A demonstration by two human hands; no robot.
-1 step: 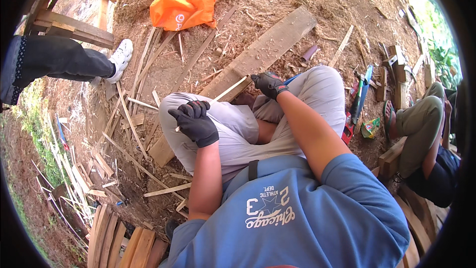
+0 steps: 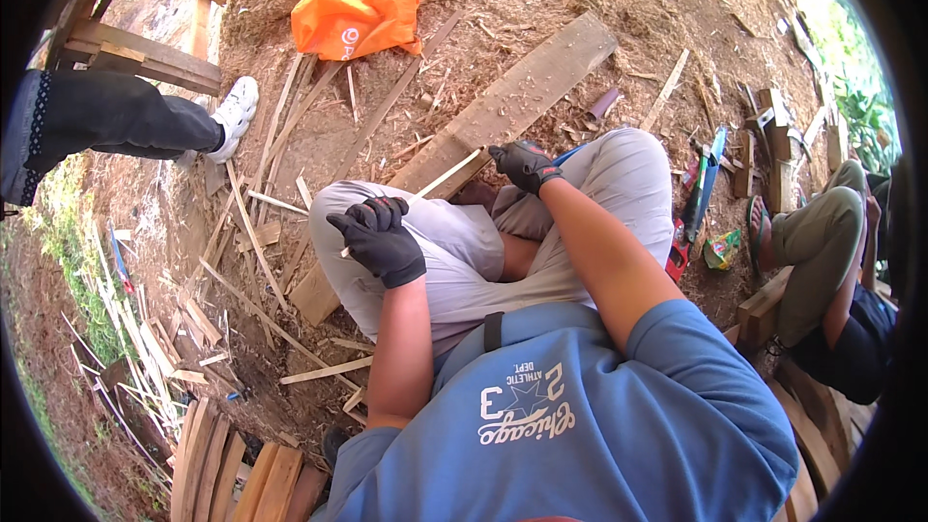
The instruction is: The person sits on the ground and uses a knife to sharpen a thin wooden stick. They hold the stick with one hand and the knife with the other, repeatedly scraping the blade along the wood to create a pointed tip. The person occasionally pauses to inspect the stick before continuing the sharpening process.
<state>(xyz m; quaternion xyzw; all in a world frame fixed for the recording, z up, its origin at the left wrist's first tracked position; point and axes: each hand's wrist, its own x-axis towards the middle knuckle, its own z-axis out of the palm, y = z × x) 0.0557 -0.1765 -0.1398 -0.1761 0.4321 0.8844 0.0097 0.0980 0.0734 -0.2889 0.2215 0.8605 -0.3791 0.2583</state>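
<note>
Both my hands wear dark gloves and are over my crossed legs. My left hand (image 2: 379,240) is closed around a thin, pale wooden stick (image 2: 447,175). One end of the stick pokes out below the fist, and the longer part slants up to the right. Close to its far tip is my right hand (image 2: 527,166), its fingers curled. What that hand grips is hidden. A blue strip (image 2: 570,154) shows just beyond it, against my knee; whether the hand holds it is unclear. A wide wooden plank (image 2: 512,92) lies on the ground beyond my legs.
An orange bag (image 2: 358,14) lies at the far side among shavings and wood strips. A person's shoe (image 2: 235,118) is at the left. On the right are a saw (image 2: 698,198), a green packet (image 2: 721,249) and a seated person (image 2: 822,242). Curved wood pieces (image 2: 227,469) stand near left.
</note>
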